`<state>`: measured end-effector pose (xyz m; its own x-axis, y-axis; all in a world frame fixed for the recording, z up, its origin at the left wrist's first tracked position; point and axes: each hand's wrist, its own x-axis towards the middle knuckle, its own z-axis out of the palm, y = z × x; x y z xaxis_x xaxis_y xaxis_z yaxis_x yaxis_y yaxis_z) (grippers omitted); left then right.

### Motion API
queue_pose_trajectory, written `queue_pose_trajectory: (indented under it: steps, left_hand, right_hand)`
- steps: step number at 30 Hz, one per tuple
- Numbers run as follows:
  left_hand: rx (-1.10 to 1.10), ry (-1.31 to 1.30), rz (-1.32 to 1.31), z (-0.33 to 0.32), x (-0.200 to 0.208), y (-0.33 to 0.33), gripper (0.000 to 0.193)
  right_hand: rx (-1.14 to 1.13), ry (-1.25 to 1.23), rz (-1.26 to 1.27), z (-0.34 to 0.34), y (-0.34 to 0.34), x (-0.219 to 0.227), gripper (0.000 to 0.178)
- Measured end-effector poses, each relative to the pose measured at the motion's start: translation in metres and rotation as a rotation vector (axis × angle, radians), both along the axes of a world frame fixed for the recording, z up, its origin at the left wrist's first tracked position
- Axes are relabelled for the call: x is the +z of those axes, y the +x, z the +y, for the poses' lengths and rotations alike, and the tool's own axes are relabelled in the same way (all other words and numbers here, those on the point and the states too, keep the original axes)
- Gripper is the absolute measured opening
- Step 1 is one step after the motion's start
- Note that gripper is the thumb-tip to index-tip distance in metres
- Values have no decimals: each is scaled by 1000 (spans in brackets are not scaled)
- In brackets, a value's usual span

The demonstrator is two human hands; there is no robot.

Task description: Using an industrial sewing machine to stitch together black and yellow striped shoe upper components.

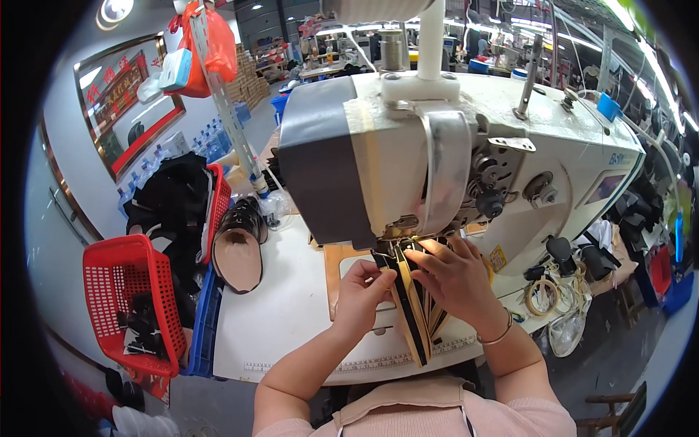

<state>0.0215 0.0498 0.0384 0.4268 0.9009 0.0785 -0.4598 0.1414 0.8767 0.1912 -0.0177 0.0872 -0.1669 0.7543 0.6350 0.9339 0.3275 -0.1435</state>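
Observation:
Under the head of a large white and grey sewing machine [397,146] lies a long black and tan strip-like piece [411,320], with its loose ends hanging toward me over the table edge. I cannot tell exactly what it is; it looks like layered leather or fabric. My left hand [362,295] pinches its left edge between thumb and fingers, just in front of the needle area. Against its right side rests my right hand [455,280], fingers stretched out and spread toward the needle. The machine head partly covers the right fingertips and the stitching spot.
A black shoe [239,255] stands left on the white table [291,320]. Beside the table are a red basket [131,251] with dark pieces, a blue crate [206,320] and a heap of black material [171,193]. Tape rolls [542,297] lie at the right.

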Motion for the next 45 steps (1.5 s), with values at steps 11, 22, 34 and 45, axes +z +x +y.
queue_pose_trajectory:
  steps: [11, 22, 34, 45]
  left_hand:
    - [22, -16, 9, 4, -2, -1, 19]
    - [-47, -54, 107, 22, 11, -4, 21]
    - [235, 322, 258, 12, -14, -4, 21]
    - [435, 1440, 566, -10, -16, -9, 48]
  right_hand:
    - [2, 90, -61, 2, -2, -5, 35]
    - [26, 67, -7, 12, -2, -1, 27]
    - [-8, 484, 572, 24, -3, -26, 24]
    - [102, 38, 374, -40, -43, -128, 81]
